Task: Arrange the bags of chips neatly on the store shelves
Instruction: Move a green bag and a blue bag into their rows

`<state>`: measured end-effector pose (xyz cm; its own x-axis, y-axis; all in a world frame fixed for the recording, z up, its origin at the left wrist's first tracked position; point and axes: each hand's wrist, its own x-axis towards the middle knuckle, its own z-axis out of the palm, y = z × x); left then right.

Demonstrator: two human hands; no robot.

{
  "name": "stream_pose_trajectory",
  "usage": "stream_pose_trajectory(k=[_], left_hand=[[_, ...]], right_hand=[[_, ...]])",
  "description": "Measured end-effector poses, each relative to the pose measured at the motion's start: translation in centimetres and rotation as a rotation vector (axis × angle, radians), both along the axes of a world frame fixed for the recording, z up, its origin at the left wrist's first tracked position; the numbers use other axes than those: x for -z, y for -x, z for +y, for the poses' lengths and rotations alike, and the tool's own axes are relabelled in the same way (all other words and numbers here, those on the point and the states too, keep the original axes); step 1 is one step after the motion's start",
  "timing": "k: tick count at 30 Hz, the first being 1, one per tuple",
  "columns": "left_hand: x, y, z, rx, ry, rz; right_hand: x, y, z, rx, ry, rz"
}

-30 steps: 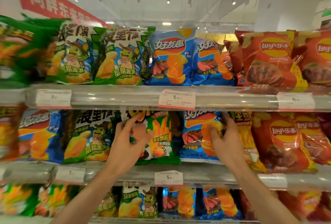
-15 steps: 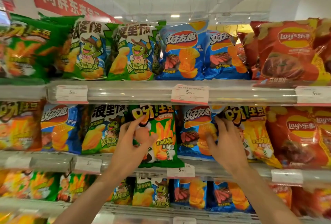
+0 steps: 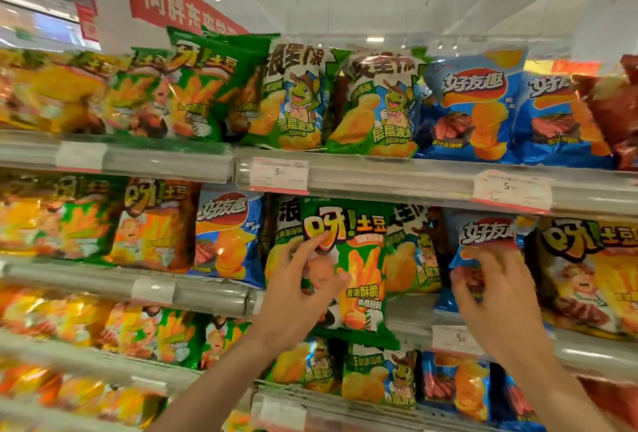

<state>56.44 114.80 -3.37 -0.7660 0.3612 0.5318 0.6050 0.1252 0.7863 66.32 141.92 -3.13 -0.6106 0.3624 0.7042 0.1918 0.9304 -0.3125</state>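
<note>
Lifted clear of the middle shelf's front edge, the green bag is pinched in the left hand; the right hand grips a blue bag. Light, air-filled, crinkly, probably slippery: hold by its side edges.

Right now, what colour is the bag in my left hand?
Mainly green bag, with orange fries; head view.

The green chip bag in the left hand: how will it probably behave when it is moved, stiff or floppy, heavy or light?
The green chip bag looks puffed with air, so it is probably light for its size. Its glossy film may slip, though the left hand pinches it by one edge. Its bottom hangs over the shelf rail, so it may tip forward if released.
</note>
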Motion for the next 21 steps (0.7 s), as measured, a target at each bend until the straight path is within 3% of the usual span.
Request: stream_pose_trajectory(k=[8,15,21], left_hand=[[0.1,6.3,-15.1,0.065,0.031,0.001],[0.0,11.2,-24.5,-0.009,0.054,0.033],[0.3,13.9,-28.2,-0.087,0.053,0.094]], right_hand=[[0.3,9.1,-16.4,-0.263,0.386,-0.118],[-1.3,16.9,-26.6,-0.243,0.491,-0.158],[-1.7,20.9,-29.7,-0.202,0.634,-0.267]])
